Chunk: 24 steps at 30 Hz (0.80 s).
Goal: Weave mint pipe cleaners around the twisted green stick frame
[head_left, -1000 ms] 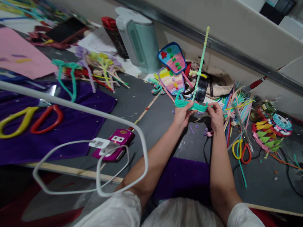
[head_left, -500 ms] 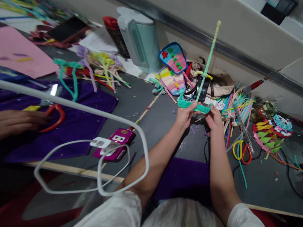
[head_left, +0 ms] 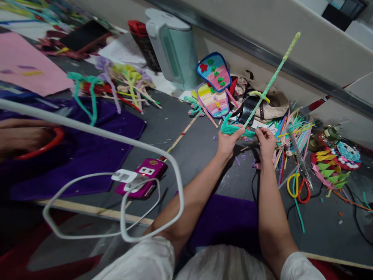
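Fingers [head_left: 239, 134] of the left hand [head_left: 227, 144] pinch the left end of a teal pipe-cleaner bundle [head_left: 234, 129]; fingers of the right hand [head_left: 265, 143] pinch its right end, pressed together on the fuzzy wire. Bundle held in the air above the grey bench [head_left: 189, 155], toward its far edge, near the wall. One long pale green stem [head_left: 272, 79] rising from the bundle, tilted up and right, with a short yellow twist [head_left: 260, 95] around it partway up.

Risks, as a judgement: bundle strands slipping apart if either pinch loosens, since only two small grips keep them flat together; tall stem bending or kinking under its own lean; stem tip brushing the wall rail; loose bits below, near the wrists, getting knocked about.

Counted: two hands on the bundle, plus another person's hand [head_left: 20, 136] at the left edge on a red scissor handle [head_left: 46, 144]. Two finished striped fans [head_left: 214, 83] near the far edge. One pair of scissors with yellow and red handles [head_left: 297, 186] at the right. One magenta power bank [head_left: 144, 177] with a white cable [head_left: 122, 140]. One pale green appliance [head_left: 175, 46].
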### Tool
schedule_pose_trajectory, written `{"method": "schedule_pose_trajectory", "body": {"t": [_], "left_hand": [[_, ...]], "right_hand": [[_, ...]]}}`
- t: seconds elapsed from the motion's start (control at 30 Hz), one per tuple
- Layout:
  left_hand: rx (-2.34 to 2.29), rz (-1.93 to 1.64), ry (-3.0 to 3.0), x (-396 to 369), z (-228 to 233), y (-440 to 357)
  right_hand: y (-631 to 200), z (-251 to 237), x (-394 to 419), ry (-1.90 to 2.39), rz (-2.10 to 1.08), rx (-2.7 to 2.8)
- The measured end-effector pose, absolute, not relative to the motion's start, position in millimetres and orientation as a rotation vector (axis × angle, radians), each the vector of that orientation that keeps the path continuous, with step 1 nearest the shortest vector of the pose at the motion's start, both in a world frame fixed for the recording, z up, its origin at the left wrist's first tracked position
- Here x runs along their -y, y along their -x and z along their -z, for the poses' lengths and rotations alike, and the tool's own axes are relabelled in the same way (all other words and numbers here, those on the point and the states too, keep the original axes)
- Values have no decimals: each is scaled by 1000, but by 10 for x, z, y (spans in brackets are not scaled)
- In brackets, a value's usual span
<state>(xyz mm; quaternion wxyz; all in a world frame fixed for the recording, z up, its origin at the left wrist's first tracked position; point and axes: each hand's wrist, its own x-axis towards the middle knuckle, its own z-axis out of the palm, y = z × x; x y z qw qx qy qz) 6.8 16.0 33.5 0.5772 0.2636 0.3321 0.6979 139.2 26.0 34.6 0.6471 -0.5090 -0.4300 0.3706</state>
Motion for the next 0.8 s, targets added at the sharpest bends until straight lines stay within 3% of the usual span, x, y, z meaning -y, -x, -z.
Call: {"method": "schedule_pose_trajectory", "body": {"t": [0.8], "left_hand": [[-700,-1342,-404,-248,-268,42]], "right_hand": [[-1569,-363,-220,1029,-1073,1102]]}}
